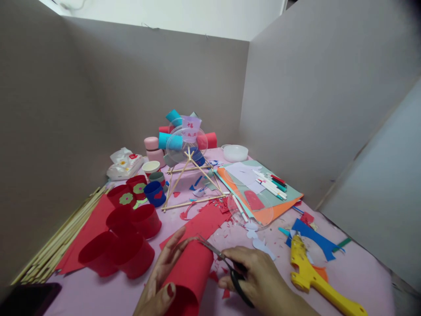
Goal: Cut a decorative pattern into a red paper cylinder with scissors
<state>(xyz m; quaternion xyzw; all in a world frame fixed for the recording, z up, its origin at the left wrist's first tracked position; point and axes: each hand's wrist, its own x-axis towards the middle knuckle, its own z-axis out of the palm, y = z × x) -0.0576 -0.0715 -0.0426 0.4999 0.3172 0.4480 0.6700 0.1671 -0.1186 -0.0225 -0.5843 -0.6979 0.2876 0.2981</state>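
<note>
My left hand (161, 276) curls round a rolled piece of red paper (189, 274) near the front edge of the pink table (362, 272), thumb on top and fingers along its left side. My right hand (259, 278) grips black-handled scissors (226, 265). The open blades reach left to the top edge of the red roll. Small red paper scraps lie around both hands.
Several red paper cylinders (128, 237) stand at the left beside bamboo sticks (62, 237). A stick-and-cup wheel model (186, 145) stands at the back. Coloured sheets with markers (272, 184), a clear disc (250, 210) and a yellow glue gun (312, 274) lie at the right. Grey partition walls enclose the table.
</note>
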